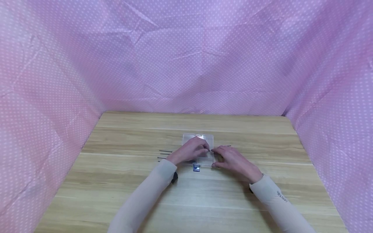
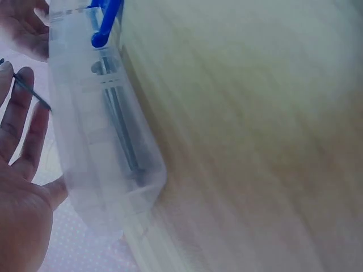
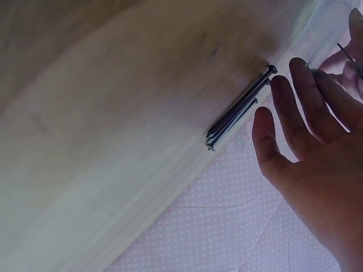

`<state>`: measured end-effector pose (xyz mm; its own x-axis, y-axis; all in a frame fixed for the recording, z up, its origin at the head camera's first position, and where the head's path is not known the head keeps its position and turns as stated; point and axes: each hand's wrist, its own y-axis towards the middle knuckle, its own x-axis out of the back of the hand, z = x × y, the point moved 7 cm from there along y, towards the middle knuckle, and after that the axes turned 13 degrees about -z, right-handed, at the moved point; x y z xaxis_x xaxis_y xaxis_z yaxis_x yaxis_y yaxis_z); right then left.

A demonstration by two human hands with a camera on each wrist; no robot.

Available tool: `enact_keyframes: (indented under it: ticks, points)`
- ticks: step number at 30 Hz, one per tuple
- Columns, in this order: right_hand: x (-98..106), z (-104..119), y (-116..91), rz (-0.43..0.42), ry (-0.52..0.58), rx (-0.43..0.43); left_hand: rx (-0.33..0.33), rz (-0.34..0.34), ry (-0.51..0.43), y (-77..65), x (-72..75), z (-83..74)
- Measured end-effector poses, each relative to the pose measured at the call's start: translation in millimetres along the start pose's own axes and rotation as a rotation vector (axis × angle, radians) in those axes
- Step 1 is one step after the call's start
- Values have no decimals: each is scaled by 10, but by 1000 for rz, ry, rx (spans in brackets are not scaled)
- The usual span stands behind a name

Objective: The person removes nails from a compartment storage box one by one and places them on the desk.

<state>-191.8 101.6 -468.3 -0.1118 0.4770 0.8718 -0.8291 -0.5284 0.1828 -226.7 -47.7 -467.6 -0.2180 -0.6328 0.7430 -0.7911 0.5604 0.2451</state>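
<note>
A clear plastic box (image 1: 206, 161) with a blue latch (image 1: 196, 168) at its front lies on the table. My left hand (image 1: 189, 150) reaches over it, pinching a thin dark nail (image 2: 33, 94) between thumb and fingers. Through the side wall, in the left wrist view, nails (image 2: 120, 122) show lying inside. At the box's right side is my right hand (image 1: 234, 160), its thumb by the front corner and fingertips near the left hand's fingers. Its fingers are loosely bent, with nothing seen in their grip.
Several nails (image 1: 165, 151) lie on the wooden table (image 1: 116, 194) left of the box, partly behind my left wrist. More nails (image 3: 238, 109) lie on the right, beside my right hand. Pink dotted cloth (image 1: 186, 64) hangs behind the table and along both sides.
</note>
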Motion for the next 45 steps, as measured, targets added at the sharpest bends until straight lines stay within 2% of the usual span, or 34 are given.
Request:
enact_keyframes:
  ticks: [5, 12, 19, 24, 30, 35, 45]
  points:
    - [-2, -2, 4, -1, 11, -5, 2, -42, -28, -9, 62, -53]
    - [7, -1, 12, -1, 4, -3, 0, -88, -9, -44, 179, -109]
    - [13, 2, 13, -8, 7, 0, -53, -140, 23, -87, 314, -160]
    - [15, 2, 10, 0, 5, -6, -58, -176, 38, -148, 426, -168]
    - [15, 7, 3, 8, 15, -12, -64, -205, 59, -222, 541, -143]
    - [16, 11, -2, 14, 12, -14, -31, -215, 50, -289, 627, -76]
    - [6, 20, -6, 18, 9, -10, -24, -268, 79, -437, 830, 36]
